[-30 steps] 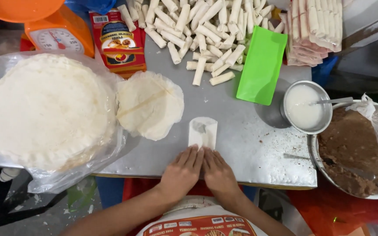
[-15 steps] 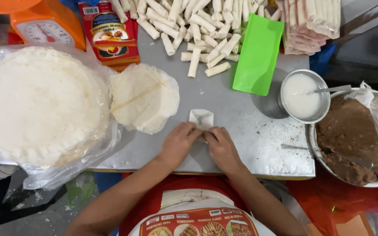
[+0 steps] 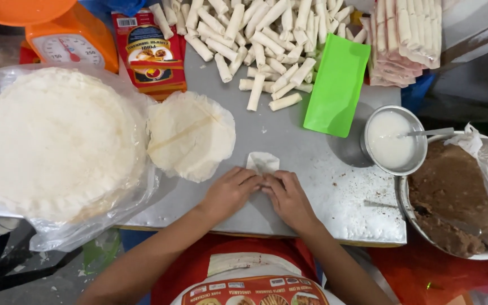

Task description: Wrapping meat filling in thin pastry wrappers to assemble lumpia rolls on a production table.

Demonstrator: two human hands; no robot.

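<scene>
A small white wrapper roll [image 3: 262, 162] lies on the metal table [image 3: 289, 141], its near end under my fingers. My left hand [image 3: 230, 192] and my right hand [image 3: 286, 197] meet side by side on it, fingertips pressing the rolled part. Only the far flap of the wrapper shows. To the left of it lies a small stack of round cut wrappers [image 3: 190, 134]. Further left a large stack of round wrappers [image 3: 55, 141] rests on a plastic bag.
Several finished white rolls [image 3: 255, 39] are piled at the back, with stacked ones [image 3: 405, 39] at the back right. A green plastic scraper [image 3: 337, 85], a metal bowl of white paste [image 3: 393, 140], a bowl of brown filling [image 3: 453, 197], a red packet [image 3: 151, 53] and an orange scale [image 3: 69, 42] stand around.
Both hands have pushed away from me along the table, rolling the wrapper up. The visible flap is shorter than before.
</scene>
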